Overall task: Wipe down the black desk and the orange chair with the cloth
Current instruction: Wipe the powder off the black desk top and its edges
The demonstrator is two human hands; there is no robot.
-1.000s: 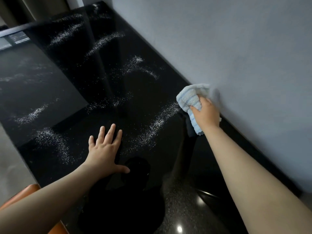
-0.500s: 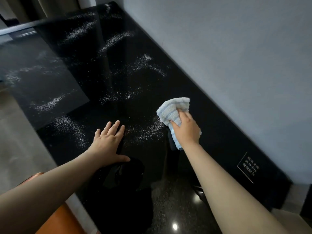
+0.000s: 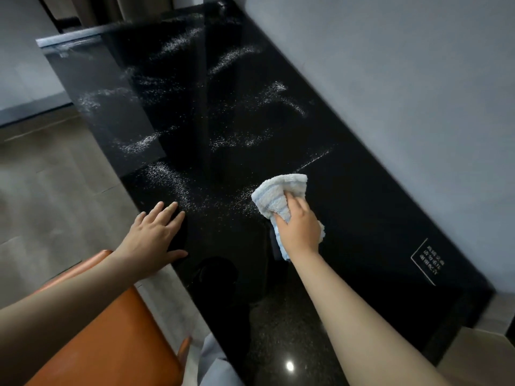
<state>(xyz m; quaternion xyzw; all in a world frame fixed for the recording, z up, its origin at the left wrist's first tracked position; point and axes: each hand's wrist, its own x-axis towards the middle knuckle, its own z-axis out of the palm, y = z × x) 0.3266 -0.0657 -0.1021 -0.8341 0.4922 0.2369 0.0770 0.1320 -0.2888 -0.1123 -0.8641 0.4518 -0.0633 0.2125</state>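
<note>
The glossy black desk (image 3: 362, 207) runs along a grey wall and carries several streaks of white powder (image 3: 172, 176). My right hand (image 3: 299, 228) grips a bunched light-blue cloth (image 3: 274, 195) and holds it down on the desk near the middle. A thin line of powder lies just beyond the cloth. My left hand (image 3: 152, 238) rests flat on the desk's near-left edge, fingers spread. The orange chair (image 3: 111, 344) sits at the bottom left beneath my left forearm.
The grey wall (image 3: 404, 79) borders the desk's right side. A white-outlined label with text (image 3: 427, 261) is on the desk's near-right part. Tiled floor (image 3: 55, 190) lies to the left. Pale fabric (image 3: 214, 366) shows at the bottom edge.
My right hand has dragged the cloth from beside the wall toward the desk's middle and nearer to me, clearing powder there. My left hand stayed flat on the desk.
</note>
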